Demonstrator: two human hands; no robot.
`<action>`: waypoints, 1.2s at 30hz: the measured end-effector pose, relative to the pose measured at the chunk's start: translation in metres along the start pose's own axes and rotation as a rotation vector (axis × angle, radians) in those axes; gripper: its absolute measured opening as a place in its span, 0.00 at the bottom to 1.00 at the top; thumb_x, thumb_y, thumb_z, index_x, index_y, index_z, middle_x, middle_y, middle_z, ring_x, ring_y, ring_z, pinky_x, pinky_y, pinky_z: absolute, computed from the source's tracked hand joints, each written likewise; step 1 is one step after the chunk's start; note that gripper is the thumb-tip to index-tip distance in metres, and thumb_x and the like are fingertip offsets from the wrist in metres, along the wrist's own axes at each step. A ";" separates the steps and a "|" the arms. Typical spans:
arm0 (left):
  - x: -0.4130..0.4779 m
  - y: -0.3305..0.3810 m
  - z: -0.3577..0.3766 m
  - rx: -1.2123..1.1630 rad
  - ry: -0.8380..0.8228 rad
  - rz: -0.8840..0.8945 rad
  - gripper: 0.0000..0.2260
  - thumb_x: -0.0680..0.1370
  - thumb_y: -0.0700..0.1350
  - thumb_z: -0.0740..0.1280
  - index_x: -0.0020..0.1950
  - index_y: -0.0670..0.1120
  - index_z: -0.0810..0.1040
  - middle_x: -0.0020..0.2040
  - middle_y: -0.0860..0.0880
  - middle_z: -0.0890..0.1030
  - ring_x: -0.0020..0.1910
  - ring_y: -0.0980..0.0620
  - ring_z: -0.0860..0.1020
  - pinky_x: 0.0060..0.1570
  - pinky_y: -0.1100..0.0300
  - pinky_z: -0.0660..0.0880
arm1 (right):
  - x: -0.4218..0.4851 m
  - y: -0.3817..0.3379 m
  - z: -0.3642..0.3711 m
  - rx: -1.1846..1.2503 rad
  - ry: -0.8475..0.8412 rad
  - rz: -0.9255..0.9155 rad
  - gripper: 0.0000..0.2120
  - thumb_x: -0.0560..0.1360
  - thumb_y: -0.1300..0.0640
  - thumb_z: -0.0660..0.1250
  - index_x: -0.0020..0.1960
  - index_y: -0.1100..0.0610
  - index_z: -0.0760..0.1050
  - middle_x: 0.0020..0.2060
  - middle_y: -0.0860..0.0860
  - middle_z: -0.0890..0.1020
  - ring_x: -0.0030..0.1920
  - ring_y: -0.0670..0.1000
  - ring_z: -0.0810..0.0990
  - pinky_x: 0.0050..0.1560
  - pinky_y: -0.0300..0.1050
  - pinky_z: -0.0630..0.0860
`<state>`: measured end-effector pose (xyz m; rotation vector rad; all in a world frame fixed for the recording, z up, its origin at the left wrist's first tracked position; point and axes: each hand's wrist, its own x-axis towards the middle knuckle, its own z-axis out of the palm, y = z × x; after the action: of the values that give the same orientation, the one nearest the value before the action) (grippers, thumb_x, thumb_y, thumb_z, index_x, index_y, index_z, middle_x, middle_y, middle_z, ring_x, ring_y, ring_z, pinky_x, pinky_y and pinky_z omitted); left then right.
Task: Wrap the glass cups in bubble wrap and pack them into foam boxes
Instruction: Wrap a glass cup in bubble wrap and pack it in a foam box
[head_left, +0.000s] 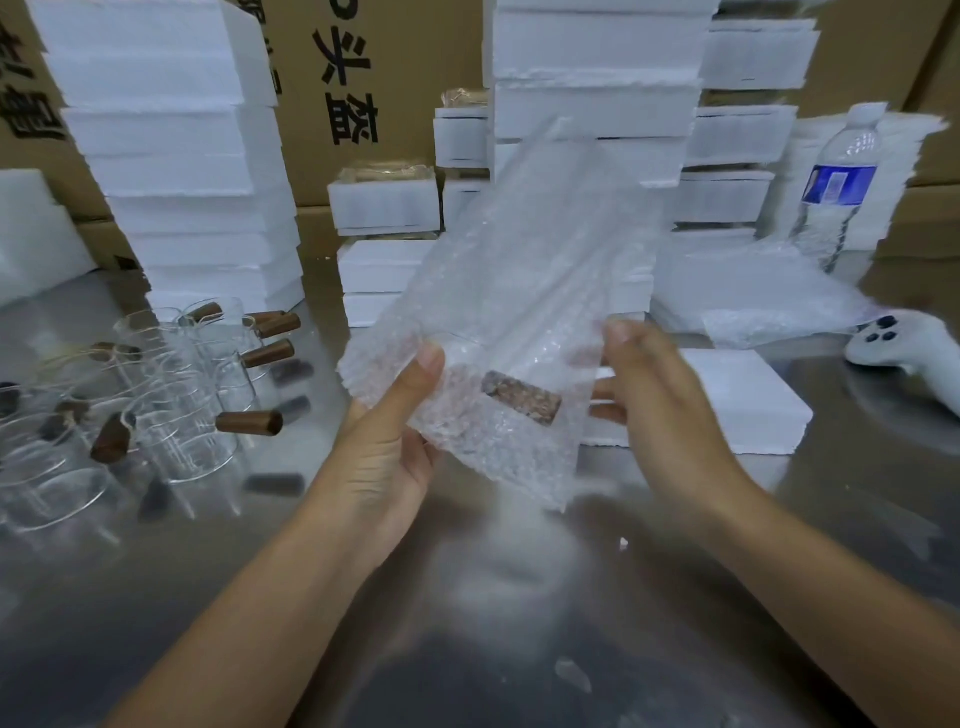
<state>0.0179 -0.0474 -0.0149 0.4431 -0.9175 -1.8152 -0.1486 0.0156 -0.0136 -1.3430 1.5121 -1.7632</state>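
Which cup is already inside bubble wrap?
The cup held between left hand and right hand, brown handle showing through the bubble wrap; the other cups stand bare at left.

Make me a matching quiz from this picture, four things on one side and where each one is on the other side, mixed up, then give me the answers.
Things
1. water bottle
2. bare glass cups
3. bubble wrap bag
4. white controller

Places
A. pinched between the left hand and the right hand
B. grouped on the left of the table
C. standing upright, back right
D. lying at the right edge

Pairs: 1-C, 2-B, 3-A, 4-D
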 end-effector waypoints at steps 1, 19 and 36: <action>0.000 0.000 0.000 -0.005 0.008 0.016 0.47 0.49 0.52 0.84 0.67 0.49 0.74 0.60 0.48 0.81 0.58 0.49 0.80 0.53 0.56 0.79 | -0.002 0.002 0.004 -0.005 -0.100 0.007 0.14 0.73 0.34 0.57 0.50 0.40 0.74 0.44 0.41 0.82 0.44 0.43 0.82 0.52 0.42 0.75; 0.002 -0.007 -0.015 0.713 -0.046 0.097 0.28 0.59 0.61 0.76 0.57 0.58 0.78 0.53 0.55 0.83 0.52 0.55 0.82 0.54 0.55 0.76 | 0.003 -0.003 -0.003 0.025 -0.011 0.128 0.13 0.78 0.51 0.63 0.44 0.56 0.82 0.47 0.65 0.81 0.50 0.66 0.79 0.55 0.58 0.76; -0.013 -0.003 -0.001 0.882 -0.191 0.173 0.21 0.67 0.51 0.74 0.57 0.57 0.74 0.53 0.56 0.82 0.53 0.56 0.81 0.57 0.52 0.76 | 0.004 -0.012 -0.011 -0.090 0.035 -0.040 0.18 0.74 0.42 0.61 0.35 0.51 0.81 0.35 0.57 0.81 0.33 0.45 0.75 0.33 0.28 0.69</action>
<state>0.0222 -0.0355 -0.0190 0.7041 -1.8268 -1.2317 -0.1569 0.0208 0.0001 -1.4014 1.6113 -1.7701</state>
